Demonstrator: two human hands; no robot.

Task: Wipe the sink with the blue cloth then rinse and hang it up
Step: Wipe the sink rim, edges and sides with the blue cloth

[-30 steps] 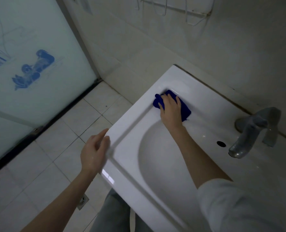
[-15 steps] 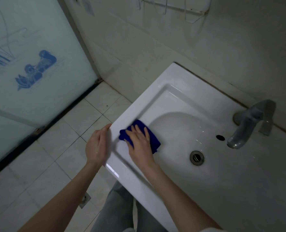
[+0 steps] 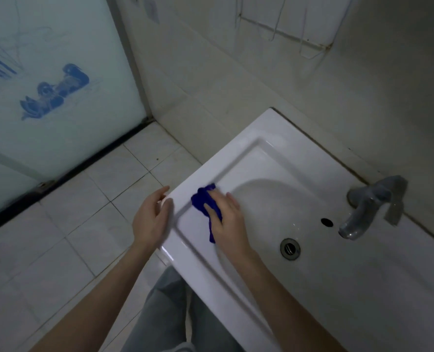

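The white ceramic sink [image 3: 249, 138] fills the right half of the view. My right hand [image 3: 227, 222] presses the crumpled blue cloth [image 3: 204, 201] flat against the inner ledge at the sink's left side, with most of the cloth hidden under the palm and fingers. My left hand [image 3: 152, 219] rests on the sink's outer left edge, fingers spread, holding nothing. The basin's drain [image 3: 290, 248] and overflow hole [image 3: 327, 222] show to the right of my right hand.
A grey tap [image 3: 368, 207] stands at the sink's back right. A wire rack [image 3: 287, 29] hangs on the tiled wall above. A frosted glass door [image 3: 45, 85] with blue drawings stands at left, over white floor tiles [image 3: 71, 237]. My grey trousers [image 3: 165, 313] show below the sink.
My right hand slid the cloth from the sink's far left corner down along the left ledge toward me. It then stayed near the left edge. My left hand kept its place.
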